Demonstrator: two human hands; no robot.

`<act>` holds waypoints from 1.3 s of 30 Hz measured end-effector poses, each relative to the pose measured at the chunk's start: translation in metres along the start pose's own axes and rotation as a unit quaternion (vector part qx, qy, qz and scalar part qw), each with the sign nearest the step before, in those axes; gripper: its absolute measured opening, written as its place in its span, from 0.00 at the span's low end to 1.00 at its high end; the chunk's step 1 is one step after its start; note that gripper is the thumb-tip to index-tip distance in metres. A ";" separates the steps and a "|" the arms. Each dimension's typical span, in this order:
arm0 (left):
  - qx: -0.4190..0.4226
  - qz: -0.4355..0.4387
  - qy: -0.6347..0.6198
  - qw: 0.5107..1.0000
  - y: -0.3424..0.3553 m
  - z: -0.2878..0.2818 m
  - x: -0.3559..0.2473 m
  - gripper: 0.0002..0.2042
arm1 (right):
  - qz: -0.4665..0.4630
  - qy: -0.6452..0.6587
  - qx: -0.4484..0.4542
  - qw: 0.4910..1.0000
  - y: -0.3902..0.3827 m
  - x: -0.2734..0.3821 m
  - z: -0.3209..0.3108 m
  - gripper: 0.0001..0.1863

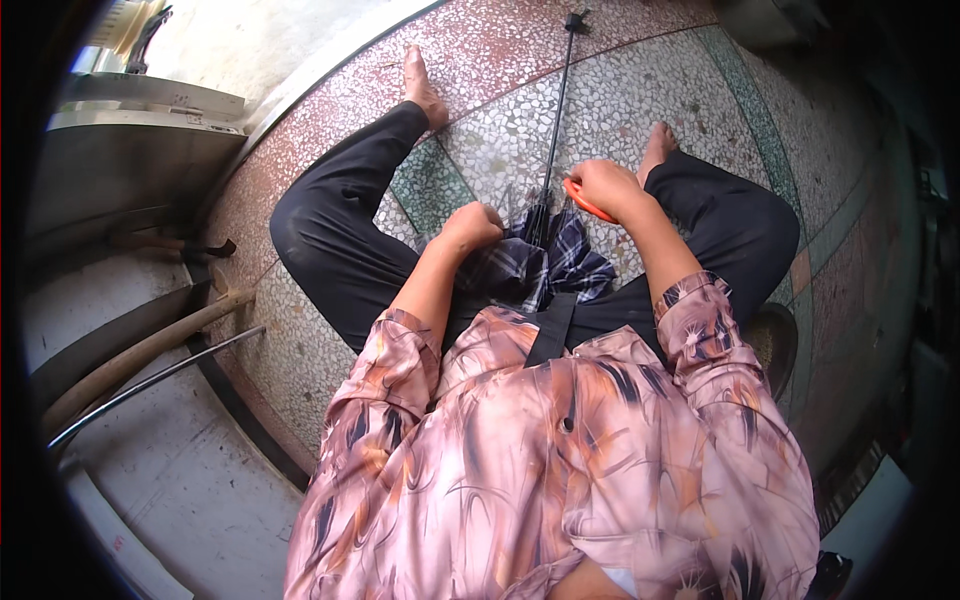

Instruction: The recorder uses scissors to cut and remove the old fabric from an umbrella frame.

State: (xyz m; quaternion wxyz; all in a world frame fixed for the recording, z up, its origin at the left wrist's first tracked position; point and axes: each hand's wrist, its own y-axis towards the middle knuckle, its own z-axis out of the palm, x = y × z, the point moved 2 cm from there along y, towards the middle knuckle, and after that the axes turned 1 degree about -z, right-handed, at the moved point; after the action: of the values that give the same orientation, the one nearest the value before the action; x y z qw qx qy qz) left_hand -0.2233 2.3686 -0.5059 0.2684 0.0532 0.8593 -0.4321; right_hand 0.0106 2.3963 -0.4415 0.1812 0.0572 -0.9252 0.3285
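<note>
Between my bent legs lies an umbrella with dark blue and white plaid cloth [500, 268], bunched up near my lap. Its thin metal shaft [558, 120] points away from me along the floor and ends in a black handle [576, 22]. Thin ribs gather where the shaft meets the cloth. My left hand [472, 228] is closed at the left side of the cloth, its fingertips turned out of sight, and what it pinches is hidden. Right of the shaft, my right hand [605, 188] is closed around a tool with a curved orange handle [592, 204]; its working end does not show.
Speckled stone floor [510, 100] with green and reddish bands surrounds my bare feet. On the left stand a grey metal cabinet [130, 160], a wooden pole [150, 350], a metal rod [160, 385] and a dark-headed tool [215, 248]. A round dark seat edge [775, 345] shows by my right hip.
</note>
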 end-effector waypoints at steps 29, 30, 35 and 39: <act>-0.410 0.227 -0.115 0.876 -0.068 -0.176 -0.088 0.23 | -0.258 0.772 -0.293 0.502 -0.099 0.025 -0.316 0.08; -0.428 0.224 -0.068 0.873 -0.078 -0.171 -0.112 0.28 | -0.276 0.766 -0.292 0.502 -0.106 0.033 -0.319 0.08; -0.472 0.188 0.143 0.849 -0.083 -0.150 -0.158 0.43 | -0.360 0.742 -0.247 0.509 -0.135 0.059 -0.328 0.09; -0.429 0.150 0.121 0.883 -0.063 -0.163 -0.123 0.40 | -0.387 0.740 -0.209 0.509 -0.161 0.059 -0.328 0.12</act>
State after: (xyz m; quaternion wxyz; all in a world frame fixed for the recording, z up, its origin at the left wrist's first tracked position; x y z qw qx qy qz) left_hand -0.2065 2.4723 -0.3198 0.2206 0.1128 0.9682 0.0338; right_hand 0.0898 2.4780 -0.0886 0.9157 0.1062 -0.3836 -0.0543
